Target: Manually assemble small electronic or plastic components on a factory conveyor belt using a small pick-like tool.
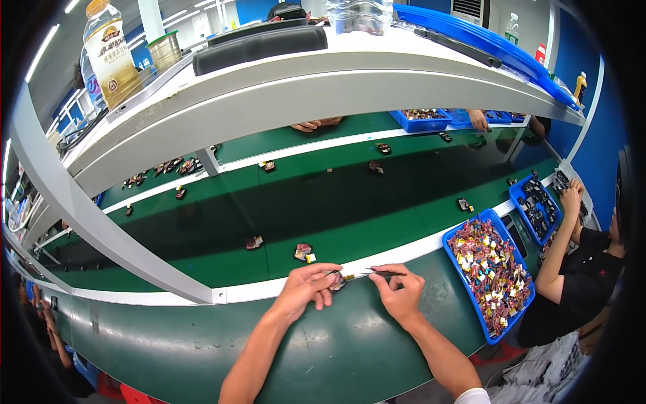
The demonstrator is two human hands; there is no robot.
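My left hand [301, 291], thumb and fingers closed, grips a small electronic assembly [338, 283] with dark and reddish parts and a yellow piece toward the right. A pair of dark tweezers [387, 273] is pinched in my right hand [402, 294]. Its fine tips point left, near the yellow piece; whether they touch it I cannot tell. Both hands are above the near edge of the conveyor. Just beyond them, a similar assembly [304, 252] with a yellow-and-white part lies on the green belt, and another assembly [254, 242] rests to its left.
At right, a blue tray [447, 250] is heaped with small assemblies; behind it stands a second blue tray [556, 229] of dark parts. A co-worker's arm [556, 259] works there. A grey shelf [323, 91] spans above the belt [377, 236], its post [101, 215] slanting down at left.
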